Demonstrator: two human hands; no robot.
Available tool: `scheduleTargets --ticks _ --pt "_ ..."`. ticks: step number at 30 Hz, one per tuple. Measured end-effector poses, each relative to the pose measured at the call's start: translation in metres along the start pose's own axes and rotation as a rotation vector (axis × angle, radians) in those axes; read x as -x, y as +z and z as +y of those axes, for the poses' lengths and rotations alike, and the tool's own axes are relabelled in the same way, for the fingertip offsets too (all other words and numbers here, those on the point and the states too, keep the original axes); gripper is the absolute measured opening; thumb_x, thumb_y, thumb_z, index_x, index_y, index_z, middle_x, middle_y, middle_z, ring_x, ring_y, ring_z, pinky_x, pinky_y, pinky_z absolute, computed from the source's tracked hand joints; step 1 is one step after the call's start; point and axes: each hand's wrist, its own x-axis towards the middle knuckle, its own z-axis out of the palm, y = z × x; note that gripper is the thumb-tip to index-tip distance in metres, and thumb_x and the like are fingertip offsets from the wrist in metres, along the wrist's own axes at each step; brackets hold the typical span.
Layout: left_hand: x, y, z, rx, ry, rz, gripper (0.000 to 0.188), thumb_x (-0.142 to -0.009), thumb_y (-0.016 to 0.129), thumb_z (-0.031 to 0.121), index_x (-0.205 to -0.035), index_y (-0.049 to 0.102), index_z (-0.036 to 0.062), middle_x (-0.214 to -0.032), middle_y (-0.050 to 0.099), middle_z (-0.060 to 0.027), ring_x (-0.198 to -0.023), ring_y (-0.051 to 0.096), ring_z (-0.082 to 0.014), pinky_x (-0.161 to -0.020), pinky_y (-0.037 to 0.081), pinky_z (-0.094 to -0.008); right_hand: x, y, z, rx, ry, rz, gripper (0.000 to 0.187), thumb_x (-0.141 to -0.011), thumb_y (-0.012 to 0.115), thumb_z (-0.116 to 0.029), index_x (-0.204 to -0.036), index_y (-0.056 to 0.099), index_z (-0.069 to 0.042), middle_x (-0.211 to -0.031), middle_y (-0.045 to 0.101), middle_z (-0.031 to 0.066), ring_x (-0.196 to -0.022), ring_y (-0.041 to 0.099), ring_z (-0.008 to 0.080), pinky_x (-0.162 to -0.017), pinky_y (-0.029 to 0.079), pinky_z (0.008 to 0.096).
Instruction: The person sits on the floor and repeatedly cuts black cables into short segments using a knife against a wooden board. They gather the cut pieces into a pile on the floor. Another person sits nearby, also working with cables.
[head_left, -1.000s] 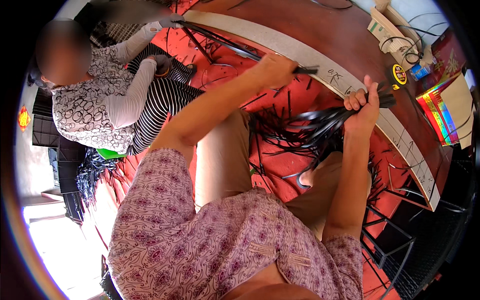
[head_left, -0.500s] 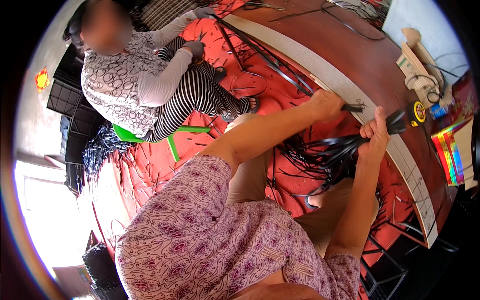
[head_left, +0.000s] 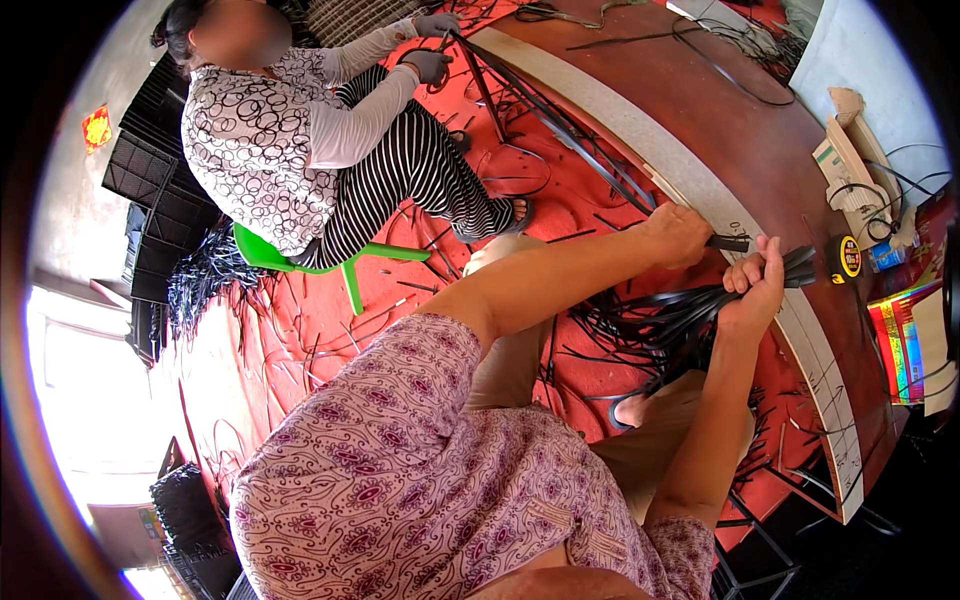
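My left hand [head_left: 674, 236] is closed on black plastic strips; their short ends [head_left: 728, 243] stick out past the fist above a pale board [head_left: 690, 170]. Longer black strips [head_left: 590, 165] run from the fist's far side toward the co-worker. My right hand [head_left: 754, 290] grips a thick bundle of black strips [head_left: 685, 315]. Its cut ends [head_left: 800, 266] fan out beyond my fingers, and the loose lengths hang down over my lap. Both fists are close together, slightly apart, along the marked board at the table edge.
A co-worker sits at far left on a green stool [head_left: 262, 248], gloved hands [head_left: 430, 66] holding scissors and strips. A yellow-black tape measure [head_left: 845, 258], a cardboard piece [head_left: 850, 190] and a shiny box [head_left: 897, 345] lie at right. Strip scraps litter the red floor [head_left: 330, 330].
My left fist has shifted slightly right and down, nearer my right hand. The co-worker's scissor hand has moved up to the strips. The whole view has also shifted slightly.
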Motion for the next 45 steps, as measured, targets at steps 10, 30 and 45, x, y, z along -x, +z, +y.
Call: scheduleTargets --ticks 10,30,45 --pt "-0.008 -0.014 0.003 0.074 -0.128 -0.038 0.032 -0.087 0.050 0.033 -0.093 0.066 0.0054 -0.090 0.066 -0.0214 -0.090 0.063 -0.0382 -0.078 0.050 -0.0473 -0.006 -0.017 0.009 -0.080 0.073 0.011 0.028 -0.090 0.061 -0.034 -0.085 0.056 -0.008 -0.057 0.030 -0.0055 -0.046 0.028 0.0071 -0.043 0.024 0.0251" --pt "-0.014 -0.046 0.029 0.369 -0.143 0.022 0.044 -0.085 0.056 0.028 -0.120 0.048 0.0019 -0.092 0.069 -0.0143 -0.085 0.065 -0.0369 -0.071 0.051 -0.0443 -0.013 0.007 0.012 0.306 -0.031 -0.104 0.032 -0.072 0.079 -0.009 -0.099 0.063 -0.003 -0.073 0.054 -0.0044 -0.048 0.040 0.0022 -0.040 0.029 0.0200" --pt "0.029 -0.084 -0.004 0.426 0.161 0.130 0.080 -0.070 0.074 0.027 -0.135 0.037 -0.0021 -0.112 0.057 -0.0215 -0.109 0.053 -0.0370 -0.091 0.045 -0.0415 -0.041 -0.012 0.014 -0.097 0.033 -0.106 0.024 -0.093 0.058 -0.028 -0.078 0.050 -0.011 -0.074 0.049 0.0002 -0.065 0.047 0.0098 -0.054 0.039 0.0237"
